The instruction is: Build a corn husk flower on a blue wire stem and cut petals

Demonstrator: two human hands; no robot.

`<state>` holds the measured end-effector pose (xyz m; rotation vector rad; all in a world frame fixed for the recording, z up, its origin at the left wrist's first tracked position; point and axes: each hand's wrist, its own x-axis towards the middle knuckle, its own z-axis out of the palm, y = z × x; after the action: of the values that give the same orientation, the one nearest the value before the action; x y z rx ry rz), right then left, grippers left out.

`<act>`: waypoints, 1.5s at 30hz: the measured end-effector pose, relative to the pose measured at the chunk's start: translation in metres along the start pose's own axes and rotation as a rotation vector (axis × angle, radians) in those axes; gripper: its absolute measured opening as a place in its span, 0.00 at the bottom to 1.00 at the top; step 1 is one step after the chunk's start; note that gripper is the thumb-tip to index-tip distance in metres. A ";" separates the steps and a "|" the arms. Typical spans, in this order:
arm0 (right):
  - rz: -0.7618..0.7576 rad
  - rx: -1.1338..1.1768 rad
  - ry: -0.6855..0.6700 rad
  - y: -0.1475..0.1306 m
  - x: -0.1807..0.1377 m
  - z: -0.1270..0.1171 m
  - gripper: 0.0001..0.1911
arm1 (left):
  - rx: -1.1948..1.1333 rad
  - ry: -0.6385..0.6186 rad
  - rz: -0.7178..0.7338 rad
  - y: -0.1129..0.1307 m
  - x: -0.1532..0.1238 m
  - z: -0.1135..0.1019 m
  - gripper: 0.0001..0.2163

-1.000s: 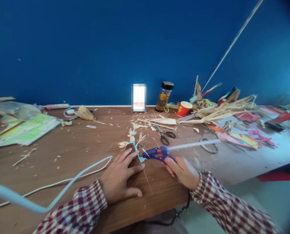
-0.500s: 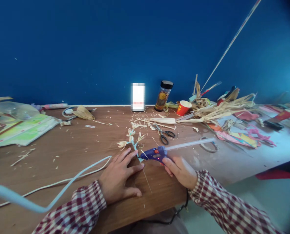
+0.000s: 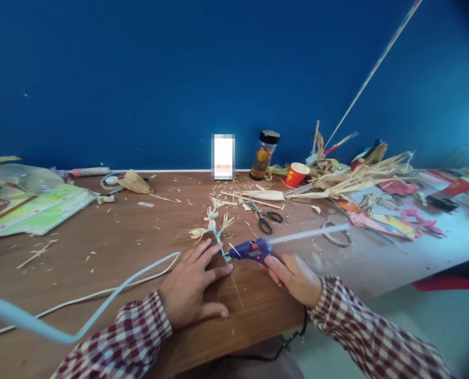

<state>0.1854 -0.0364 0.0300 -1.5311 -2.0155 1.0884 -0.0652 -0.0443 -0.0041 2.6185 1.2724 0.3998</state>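
My left hand [image 3: 197, 281] lies flat on the table with its fingers spread, the fingertips touching the light-blue stem of a corn-husk flower sprig [image 3: 217, 235]. Pale husk petals top the sprig, which lies pointing away from me. In my right hand [image 3: 291, 276] is a blue hot glue gun [image 3: 252, 249] with a small red light lit. Its nozzle points left, at the lower end of the blue stem; whether it touches is hard to make out. A long clear glue stick [image 3: 309, 233] sticks out of the gun's rear.
Black-handled scissors [image 3: 266, 218] lie beyond the glue gun. Farther back stand a black-lidded jar [image 3: 264, 158] and a red paper cup [image 3: 296, 175], beside heaped corn husks [image 3: 360, 173]. A light-blue cable [image 3: 131, 276] crosses the left side. Husk scraps litter the wooden table [image 3: 111, 231].
The glue gun and my right hand have shifted very slightly to the right. My left hand and the sprig stay practically where they were.
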 end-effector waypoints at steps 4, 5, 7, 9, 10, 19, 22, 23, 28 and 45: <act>-0.003 -0.026 -0.020 0.001 -0.006 -0.002 0.23 | 0.006 -0.003 -0.003 -0.001 0.000 0.001 0.35; -0.005 -0.027 -0.021 0.002 -0.007 -0.003 0.23 | 0.008 -0.005 -0.005 -0.001 0.000 0.001 0.35; -0.009 -0.031 -0.017 0.002 -0.008 -0.002 0.23 | 0.009 -0.005 -0.006 0.000 0.000 0.001 0.35; -0.004 -0.042 -0.014 0.003 -0.008 -0.002 0.24 | 0.010 0.000 -0.002 0.000 0.000 0.001 0.34; 0.001 -0.046 -0.016 0.003 -0.008 -0.002 0.24 | 0.011 0.002 -0.001 0.001 0.000 0.001 0.34; 0.000 -0.103 0.016 0.001 -0.006 -0.007 0.25 | 0.003 -0.010 -0.013 0.001 0.000 0.000 0.33; -0.012 -0.145 0.026 -0.003 -0.004 -0.009 0.24 | -0.001 -0.015 -0.010 0.001 0.000 0.000 0.33; -0.018 -0.162 0.035 -0.004 -0.004 -0.010 0.23 | -0.001 -0.018 -0.010 0.001 0.000 -0.001 0.34; -0.038 -0.203 0.040 -0.010 0.000 -0.011 0.23 | -0.004 -0.025 -0.018 0.001 -0.001 -0.001 0.34; -0.032 -0.390 -0.005 -0.029 0.009 -0.021 0.21 | 0.000 -0.071 0.043 -0.006 -0.002 -0.004 0.34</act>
<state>0.1791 -0.0239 0.0643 -1.6668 -2.3487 0.7133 -0.0724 -0.0422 -0.0030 2.6387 1.1958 0.3102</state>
